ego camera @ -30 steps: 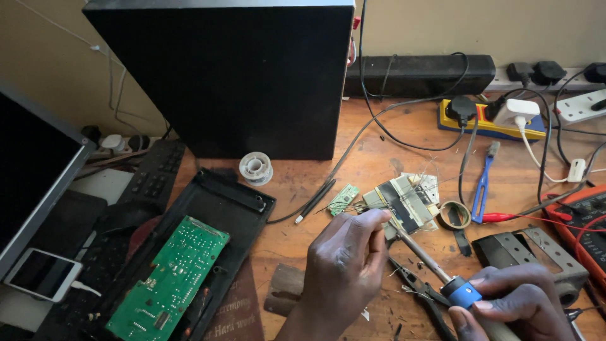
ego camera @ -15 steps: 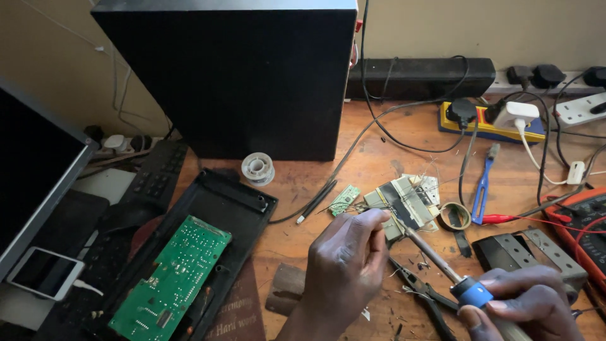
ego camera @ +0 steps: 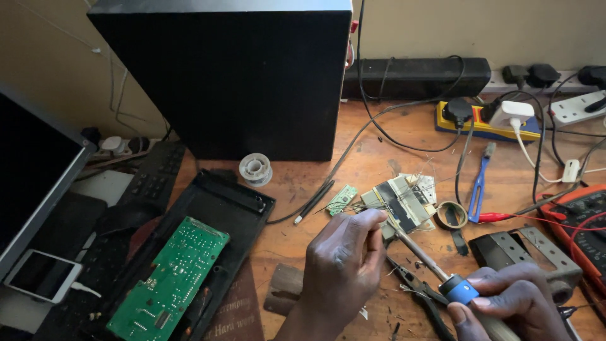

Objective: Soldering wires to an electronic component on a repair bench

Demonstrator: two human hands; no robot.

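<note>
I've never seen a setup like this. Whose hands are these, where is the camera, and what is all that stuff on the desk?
No machine here: a camera on a person's head looks down at their own two hands. The right hand holds a soldering iron with a blue collar, its tip at a small circuit module. The left hand pinches something at that module; what, I cannot tell. On the wooden desk lie a green circuit board in a black case, a solder reel, pliers and a black box.

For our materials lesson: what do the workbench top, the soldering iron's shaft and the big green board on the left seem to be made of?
Workbench top: probably wood, with brown grain and scuffed matt wear. Soldering iron shaft: looks like bare metal, grey with a dull sheen; its blue collar seems plastic. Green board: likely lacquered laminate, glossy green, dotted with pale solder points.
</note>
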